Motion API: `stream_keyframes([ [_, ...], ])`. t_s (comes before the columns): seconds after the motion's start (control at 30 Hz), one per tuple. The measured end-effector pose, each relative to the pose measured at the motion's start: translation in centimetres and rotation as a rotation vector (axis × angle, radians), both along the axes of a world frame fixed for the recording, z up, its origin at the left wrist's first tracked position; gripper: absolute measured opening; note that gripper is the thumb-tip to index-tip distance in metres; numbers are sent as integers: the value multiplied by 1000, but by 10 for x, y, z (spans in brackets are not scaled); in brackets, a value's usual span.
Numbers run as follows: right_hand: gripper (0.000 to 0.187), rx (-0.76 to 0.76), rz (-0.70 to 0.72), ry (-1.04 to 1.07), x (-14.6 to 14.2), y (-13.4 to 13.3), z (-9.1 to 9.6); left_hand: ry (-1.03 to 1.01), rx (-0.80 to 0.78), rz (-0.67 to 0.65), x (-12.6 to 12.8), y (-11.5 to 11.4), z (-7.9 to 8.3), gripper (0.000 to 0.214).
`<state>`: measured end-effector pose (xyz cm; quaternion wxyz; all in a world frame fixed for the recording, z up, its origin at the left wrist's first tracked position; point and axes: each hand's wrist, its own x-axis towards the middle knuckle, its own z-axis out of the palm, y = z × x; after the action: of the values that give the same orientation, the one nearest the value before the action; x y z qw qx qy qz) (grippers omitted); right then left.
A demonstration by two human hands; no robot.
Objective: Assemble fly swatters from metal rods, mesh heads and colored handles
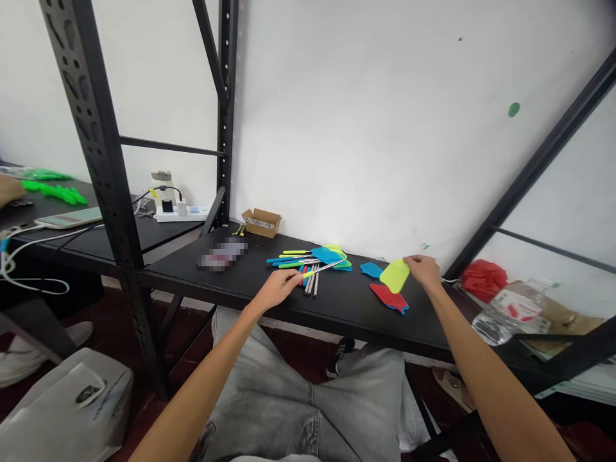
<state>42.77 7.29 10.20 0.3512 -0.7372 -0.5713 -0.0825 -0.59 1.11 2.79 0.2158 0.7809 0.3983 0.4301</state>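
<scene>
My left hand (280, 287) is closed on a thin metal fly swatter rod (327, 267) with a yellow-green grip, its tip pointing right. Pinched in my right hand (423, 269) is a flat yellow-green fly swatter head (395, 276), held above the black tabletop apart from the rod. Below it lie a red swatter head (387, 296) and a blue edge under that. A blue head (371, 269) rests just behind. Beyond my left hand is a pile of assembled swatters (327, 255) in blue, green and yellow-green. Several loose rods (312, 282) lie in front of the pile.
A small open cardboard box (262, 222) stands at the back left, near a blurred object (222, 254). Black shelf posts (103, 160) frame the table (260, 282). At right are a clear plastic bottle (510, 309) and a red bag (484, 280). Another person's hand (10, 190) shows far left.
</scene>
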Motion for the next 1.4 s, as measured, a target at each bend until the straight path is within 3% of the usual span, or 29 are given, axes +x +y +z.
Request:
stream_keyframes([
  [0.13,29,73,160,102,-39,-8,5,-12,0,4,0,0,0,45],
  [0.27,30,57,437,135,-89,-23,-17,-18,2,11,-1,1,-1,46],
  [0.43,31,-14,436,-60,-118,-32,-58,4,23,17,-1,2,-3,46],
  [0.53,31,-65,432,-149,-118,-33,-69,4,23,12,-1,2,-3,47],
  [0.63,31,-86,399,-209,-115,-34,-61,-2,27,3,-1,1,-2,47],
  [0.8,36,-125,298,-375,-110,-41,-20,1,27,-3,-1,1,-1,48],
  [0.93,33,-186,303,-615,-114,-52,4,-17,15,-22,-2,1,-1,45],
  [1.1,33,-250,309,-816,-125,-59,10,-37,22,-50,-2,3,-3,43],
  [1.4,37,-293,295,-913,-133,-59,10,-24,22,-55,-2,3,-3,42],
])
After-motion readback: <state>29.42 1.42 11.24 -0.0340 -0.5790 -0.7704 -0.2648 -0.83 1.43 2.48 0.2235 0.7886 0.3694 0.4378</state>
